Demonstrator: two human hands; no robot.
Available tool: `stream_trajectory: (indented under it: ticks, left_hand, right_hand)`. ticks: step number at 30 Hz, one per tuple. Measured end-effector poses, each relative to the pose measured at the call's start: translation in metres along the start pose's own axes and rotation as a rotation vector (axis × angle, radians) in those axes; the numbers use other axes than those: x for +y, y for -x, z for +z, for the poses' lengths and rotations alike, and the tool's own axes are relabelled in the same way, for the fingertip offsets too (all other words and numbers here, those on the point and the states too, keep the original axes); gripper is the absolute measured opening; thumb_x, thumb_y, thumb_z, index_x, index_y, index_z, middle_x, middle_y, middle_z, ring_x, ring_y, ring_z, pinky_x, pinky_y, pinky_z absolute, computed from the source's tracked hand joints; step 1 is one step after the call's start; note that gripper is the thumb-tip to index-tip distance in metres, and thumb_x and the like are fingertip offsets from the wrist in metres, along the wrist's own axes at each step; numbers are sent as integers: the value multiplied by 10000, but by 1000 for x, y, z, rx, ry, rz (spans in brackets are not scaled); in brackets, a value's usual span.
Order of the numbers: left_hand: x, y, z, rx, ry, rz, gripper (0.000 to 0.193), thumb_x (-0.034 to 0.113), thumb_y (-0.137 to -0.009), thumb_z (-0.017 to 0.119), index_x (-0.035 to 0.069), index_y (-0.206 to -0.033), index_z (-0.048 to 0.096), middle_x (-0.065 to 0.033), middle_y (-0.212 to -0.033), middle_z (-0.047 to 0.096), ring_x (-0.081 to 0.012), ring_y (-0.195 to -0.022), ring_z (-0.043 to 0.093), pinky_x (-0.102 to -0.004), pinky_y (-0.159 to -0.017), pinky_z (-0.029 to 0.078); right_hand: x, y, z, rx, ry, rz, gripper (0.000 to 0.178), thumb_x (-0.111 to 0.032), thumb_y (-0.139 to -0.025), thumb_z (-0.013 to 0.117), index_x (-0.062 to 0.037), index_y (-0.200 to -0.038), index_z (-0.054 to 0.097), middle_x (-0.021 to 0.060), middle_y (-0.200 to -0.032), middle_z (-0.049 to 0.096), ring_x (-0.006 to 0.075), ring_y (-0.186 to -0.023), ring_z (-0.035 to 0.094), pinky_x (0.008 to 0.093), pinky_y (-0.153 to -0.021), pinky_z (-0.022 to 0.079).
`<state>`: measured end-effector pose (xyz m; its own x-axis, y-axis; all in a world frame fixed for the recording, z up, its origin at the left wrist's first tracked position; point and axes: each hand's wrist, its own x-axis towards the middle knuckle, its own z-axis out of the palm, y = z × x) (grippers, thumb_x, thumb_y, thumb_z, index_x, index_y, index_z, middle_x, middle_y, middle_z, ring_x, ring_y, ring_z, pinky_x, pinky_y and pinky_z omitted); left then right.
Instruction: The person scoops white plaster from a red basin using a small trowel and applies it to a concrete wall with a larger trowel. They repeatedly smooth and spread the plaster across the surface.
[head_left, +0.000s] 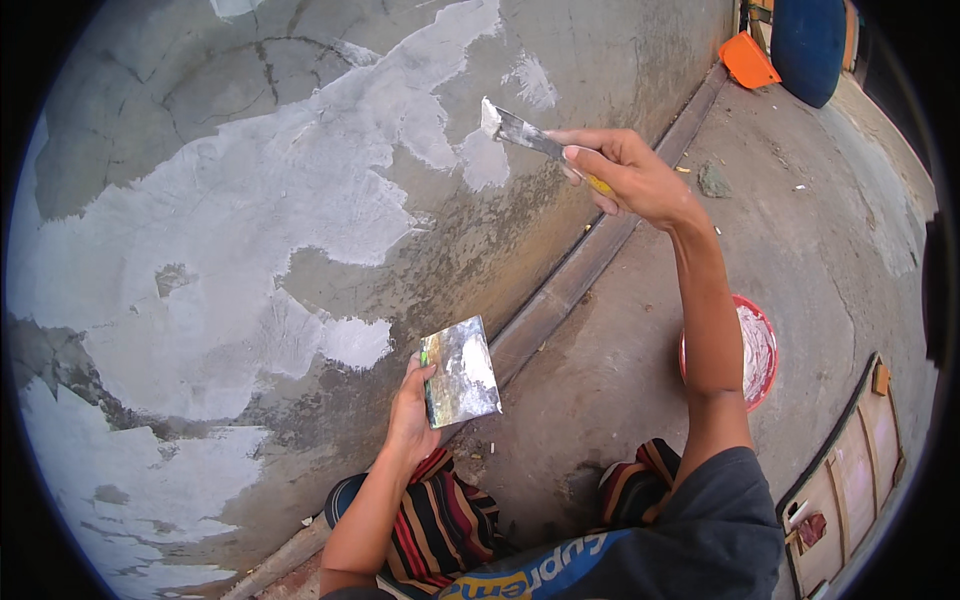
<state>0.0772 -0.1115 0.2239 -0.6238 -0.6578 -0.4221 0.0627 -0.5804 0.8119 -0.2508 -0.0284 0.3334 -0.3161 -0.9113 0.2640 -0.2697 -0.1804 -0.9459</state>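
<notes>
A patchy wall (pixel 250 260) stands left of the right hand (pixel 635 182), which grips a likely light, stiff putty knife (pixel 533 135), best held by its handle (pixel 600 186); the left hand (pixel 406 408) clasps a plate (pixel 463 372).

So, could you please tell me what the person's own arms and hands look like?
The left hand and right hand are bare, with no gloves visible. The left forearm and right forearm are uncovered. The right sleeve is short and dark grey; the left is hard to make out.
</notes>
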Motion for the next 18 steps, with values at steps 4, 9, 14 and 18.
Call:
stream_trajectory:
  ticks: [4,9,14,18]
  left_hand:
    - [4,-10,7,-35,101,-20,462,214,-954,457,77,-1390,392,-98,-1253,573,-202,-1090,613,-366,-926,522]
    - [13,4,6,-104,155,-14,437,206,-971,443,80,-1386,388,-87,-1233,589,-189,-1066,626,-365,-924,524]
    - [7,2,7,-197,254,-32,437,204,-968,460,80,-1383,407,-81,-1215,598,-176,-1043,630,-348,-897,533]
    - [5,5,0,-389,434,-69,438,198,-965,465,67,-1381,416,-85,-1206,605,-175,-1022,640,-336,-874,543]
  right_hand:
    - [-6,49,41,-321,-139,-30,407,-215,-984,522,-40,-1351,546,8,-764,572,61,-522,472,218,-463,374]
    - [27,76,77,-339,209,-475,408,-83,-886,590,-40,-1291,606,82,-775,591,143,-594,539,268,-520,423]
    - [60,86,86,-235,348,-612,641,55,-707,664,-161,-1308,615,72,-812,564,203,-658,547,310,-540,455]
    - [66,89,93,-188,461,-730,685,42,-665,679,-181,-1310,613,58,-859,564,203,-667,562,313,-524,465]
